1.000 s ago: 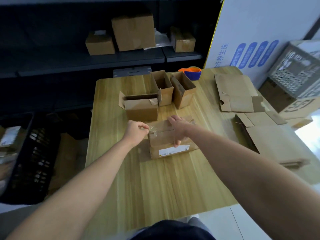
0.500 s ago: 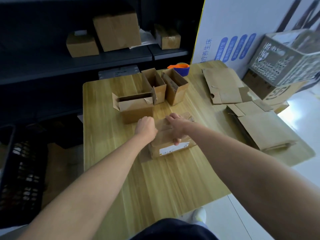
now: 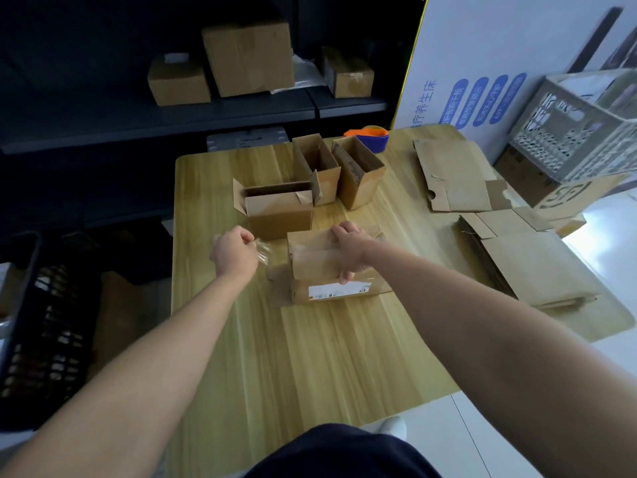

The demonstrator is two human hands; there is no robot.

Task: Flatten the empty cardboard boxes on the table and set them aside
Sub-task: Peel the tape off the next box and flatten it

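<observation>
Head view, looking down and forward. Gripped the labelled box (image 3: 331,291) near the middle of the counter (image 3: 310,357) with the right hand (image 3: 350,248), fingers curled over its far top edge, thumb on the near face. Pinched a strip of clear tape (image 3: 262,251) in the closed left hand (image 3: 234,251), just left of that box and apart from its side. Seen just behind: a wide open box (image 3: 275,210), then a narrow open box (image 3: 320,174) and a second narrow open box (image 3: 358,177), upright, side by side. Stacked along the right edge: flattened cardboard (image 3: 531,267). Showed bare wood from the labelled box to the near edge. Showed a black crate (image 3: 38,322) beyond the left edge.
</observation>
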